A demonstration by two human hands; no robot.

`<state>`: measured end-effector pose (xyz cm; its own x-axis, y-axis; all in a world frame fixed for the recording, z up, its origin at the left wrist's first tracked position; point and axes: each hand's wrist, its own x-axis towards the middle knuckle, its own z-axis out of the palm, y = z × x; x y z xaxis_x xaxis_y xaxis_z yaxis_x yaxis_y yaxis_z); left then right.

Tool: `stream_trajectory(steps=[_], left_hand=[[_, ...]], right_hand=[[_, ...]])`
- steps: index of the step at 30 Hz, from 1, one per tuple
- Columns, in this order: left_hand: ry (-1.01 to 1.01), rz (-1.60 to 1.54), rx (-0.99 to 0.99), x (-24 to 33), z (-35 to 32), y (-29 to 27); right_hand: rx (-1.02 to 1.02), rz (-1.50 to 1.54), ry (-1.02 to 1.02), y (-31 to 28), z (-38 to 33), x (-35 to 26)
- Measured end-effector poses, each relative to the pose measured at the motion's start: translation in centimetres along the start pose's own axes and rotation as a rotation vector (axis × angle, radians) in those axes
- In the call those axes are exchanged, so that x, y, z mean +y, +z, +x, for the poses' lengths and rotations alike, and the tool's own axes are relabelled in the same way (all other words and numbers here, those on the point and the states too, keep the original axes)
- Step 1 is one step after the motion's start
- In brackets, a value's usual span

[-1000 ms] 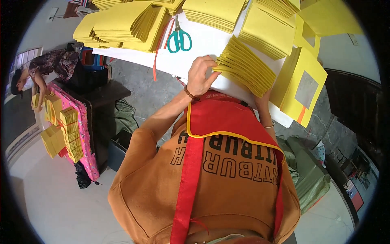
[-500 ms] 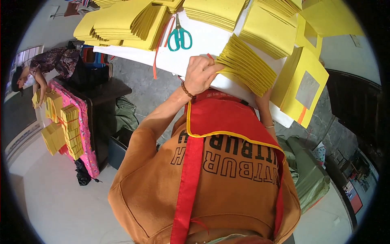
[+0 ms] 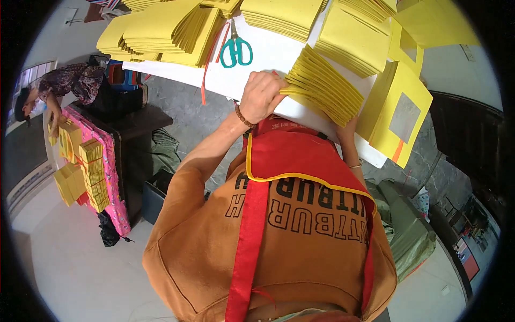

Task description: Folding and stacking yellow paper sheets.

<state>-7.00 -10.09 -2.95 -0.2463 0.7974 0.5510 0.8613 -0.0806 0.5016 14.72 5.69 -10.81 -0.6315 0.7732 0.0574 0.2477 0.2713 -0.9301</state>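
Note:
A fanned stack of folded yellow paper slants over the near edge of the white-topped table. The fingers and thumb of my left hand are closed on its left end, pinching the edge of some lower sheets. At the stack's lower right end is my right hand, gripping from beneath, its fingers mostly hidden by the paper. Green-handled scissors lie on the table beyond my left hand, beside a thin red ribbon.
More yellow folded stacks line the table's far side. At the right edge stands a yellow paper piece with a grey panel. On the left, another person leans over a pink-covered table bearing yellow bundles. Green sacks lie at right.
My left hand has shifted slightly left along with the edge it pinches. The stack and my right hand have barely moved.

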Motion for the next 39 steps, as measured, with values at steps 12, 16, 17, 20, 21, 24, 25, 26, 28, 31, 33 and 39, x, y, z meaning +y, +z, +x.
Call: stream_trajectory(steps=[12, 16, 17, 20, 21, 24, 25, 26, 28, 31, 33, 39], left_hand=[[-0.009, 0.074, 0.055, 0.8, 0.5, -0.1], [0.029, 0.053, 0.029, 0.8, 0.6, -0.2], [0.032, 0.069, 0.02, 0.8, 0.6, -0.3], [0.068, 0.093, 0.038, 0.9, 0.6, -0.4], [0.069, 0.092, 0.037, 0.8, 0.5, -0.4], [0.094, 0.084, 0.024, 0.4, 0.3, -0.3], [0.089, 0.089, 0.005, 0.4, 0.2, -0.3], [0.085, 0.093, -0.014, 0.4, 0.2, -0.4], [0.068, 0.089, -0.013, 0.6, 0.3, -0.3], [0.043, 0.078, -0.037, 0.8, 0.6, -0.4], [0.035, 0.073, -0.062, 0.9, 0.8, -0.6], [0.031, 0.127, -0.128, 1.2, 1.1, -1.1]], right_hand=[[0.024, 0.034, 0.0, 0.2, 0.0, -0.5], [0.024, 0.073, 0.073, 0.2, 0.0, -1.2], [0.025, 0.074, 0.075, 0.3, 0.0, -1.5], [0.034, 0.131, -0.006, 0.3, 0.0, -1.8], [0.023, 0.103, 0.001, 0.2, 0.1, -1.5], [0.006, 0.062, 0.005, 0.2, 0.1, -1.3], [0.001, 0.048, 0.003, 0.2, 0.1, -1.3], [0.001, 0.048, 0.003, 0.2, 0.1, -1.1], [0.015, 0.049, 0.014, 0.2, 0.1, -0.8], [0.007, 0.078, 0.005, 0.2, 0.1, -0.7], [0.01, 0.069, -0.001, 0.2, 0.1, -0.1], [0.024, 0.05, 0.022, 0.4, 0.0, -0.9]])
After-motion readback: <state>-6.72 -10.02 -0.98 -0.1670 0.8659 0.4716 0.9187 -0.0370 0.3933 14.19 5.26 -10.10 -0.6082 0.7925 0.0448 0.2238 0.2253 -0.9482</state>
